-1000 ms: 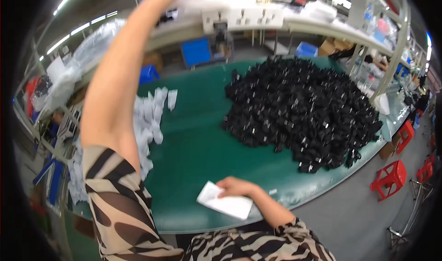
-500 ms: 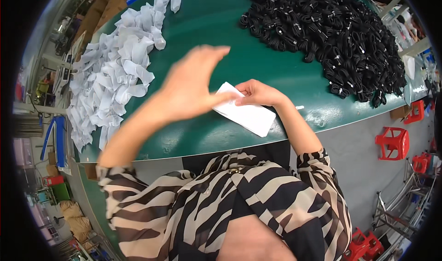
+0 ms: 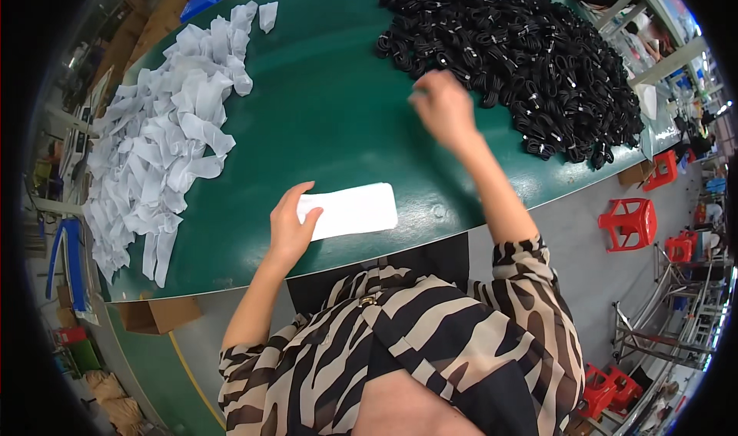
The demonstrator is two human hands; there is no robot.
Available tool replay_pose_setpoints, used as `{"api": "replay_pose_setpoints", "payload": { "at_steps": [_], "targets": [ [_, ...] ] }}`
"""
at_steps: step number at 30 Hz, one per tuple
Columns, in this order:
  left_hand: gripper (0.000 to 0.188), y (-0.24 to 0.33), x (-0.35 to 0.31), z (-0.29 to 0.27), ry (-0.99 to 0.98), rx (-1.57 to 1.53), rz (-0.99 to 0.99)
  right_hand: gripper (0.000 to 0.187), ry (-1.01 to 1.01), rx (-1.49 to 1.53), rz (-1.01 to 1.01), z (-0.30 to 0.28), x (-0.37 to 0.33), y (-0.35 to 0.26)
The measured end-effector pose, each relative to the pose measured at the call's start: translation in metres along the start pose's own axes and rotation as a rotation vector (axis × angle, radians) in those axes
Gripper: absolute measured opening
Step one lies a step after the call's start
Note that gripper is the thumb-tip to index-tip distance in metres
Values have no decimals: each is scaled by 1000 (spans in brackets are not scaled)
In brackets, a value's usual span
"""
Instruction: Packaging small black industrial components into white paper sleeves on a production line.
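A flat stack of thin white rectangular sheets or pouches lies near the front edge of the green table. My left hand grips its left end, with the thumb on top and the fingers along the far side. My right hand is over the table, away from the stack, beside the near left edge of a large heap of coiled black cables. Its fingers look bent, but motion blurs them, and whether they hold anything is not visible.
On the left of the green table spreads a heap of thin whitish pouches or sleeves, with one lone piece beyond it. A blue bin sits past the far left edge. Red stools stand on the floor at right.
My left hand has come down from above the stack and now grips its left end. My right hand has let go of the stack and moved toward the cables. The stack has turned and shifted left.
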State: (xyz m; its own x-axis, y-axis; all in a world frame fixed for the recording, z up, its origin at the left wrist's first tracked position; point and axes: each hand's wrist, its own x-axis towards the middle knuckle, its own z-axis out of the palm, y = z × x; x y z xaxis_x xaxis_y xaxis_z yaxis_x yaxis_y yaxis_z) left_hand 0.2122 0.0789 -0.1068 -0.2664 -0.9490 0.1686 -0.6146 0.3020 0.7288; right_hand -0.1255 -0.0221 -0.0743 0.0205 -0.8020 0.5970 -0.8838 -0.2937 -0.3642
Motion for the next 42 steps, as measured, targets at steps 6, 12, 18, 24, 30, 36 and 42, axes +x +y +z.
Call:
{"api": "replay_pose_setpoints", "payload": {
  "at_steps": [6, 12, 18, 24, 30, 36, 42],
  "targets": [
    [55, 18, -5, -13, 268, 395, 120, 51, -60, -487, -35, 8, 23, 90],
    [25, 53, -1, 17, 132, -49, 266, 59, -58, -336, 166, 9, 6, 86],
    [18, 48, 11, 60, -114, -39, 344, 55, 10, -86, 311, -1, -47, 80],
    [13, 48, 7, 66, -75, -48, 285, 41, -186, 389, 361, -22, -96, -11],
    [10, 54, 9, 65, -87, -107, 223, 32, -419, 554, 263, -32, -118, -51],
    [8, 50, 8, 66, -58, -50, 274, 29, -341, 594, 224, -32, -131, -63],
    [4, 56, 9, 57, -92, -262, 36, 39, -203, 410, 91, -39, -144, -85]
  ]
}}
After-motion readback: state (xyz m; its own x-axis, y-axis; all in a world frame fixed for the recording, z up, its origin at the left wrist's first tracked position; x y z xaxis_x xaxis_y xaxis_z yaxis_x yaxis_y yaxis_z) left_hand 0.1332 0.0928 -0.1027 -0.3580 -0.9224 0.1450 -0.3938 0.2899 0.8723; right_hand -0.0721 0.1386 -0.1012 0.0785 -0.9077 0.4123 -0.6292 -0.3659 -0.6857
